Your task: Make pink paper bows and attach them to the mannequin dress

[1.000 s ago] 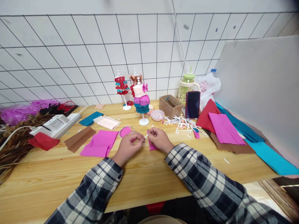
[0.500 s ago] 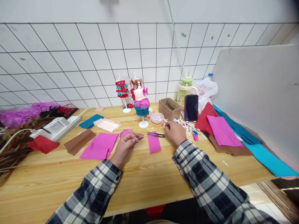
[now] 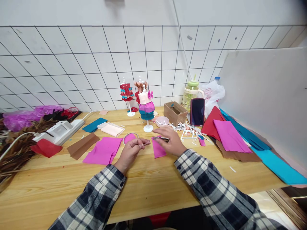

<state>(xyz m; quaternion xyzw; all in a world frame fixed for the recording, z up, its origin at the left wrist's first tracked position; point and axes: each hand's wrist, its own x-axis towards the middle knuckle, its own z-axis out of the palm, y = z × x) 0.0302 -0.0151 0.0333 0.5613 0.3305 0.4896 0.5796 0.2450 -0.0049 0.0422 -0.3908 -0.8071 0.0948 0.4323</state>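
My left hand (image 3: 131, 150) is closed in a pinch above the table, and whatever its fingertips hold is too small to make out. To its right, my right hand (image 3: 172, 140) curves over a pair of dark-handled thread snips (image 3: 163, 139), with thumb and fingers around them. Beneath the snips lies a narrow strip of magenta crepe paper (image 3: 158, 150). A larger magenta sheet (image 3: 102, 150) rests left of my left hand, beside a ring (image 3: 124, 139) with magenta paper inside. Behind the hands stands a small dress form (image 3: 146, 108) in pink, magenta and teal paper.
Two more dressed forms (image 3: 126, 92) stand behind. A pink bowl (image 3: 162, 120), a cardboard box (image 3: 175, 113), white scraps (image 3: 189, 131), a phone (image 3: 197, 111) and a jug (image 3: 190, 95) sit back right. Folded papers (image 3: 231, 135) lie right; a power strip (image 3: 61, 132) is left.
My right hand has moved left from the white scraps to the thread snips and closed around them. My left hand stays pinched in nearly the same place.
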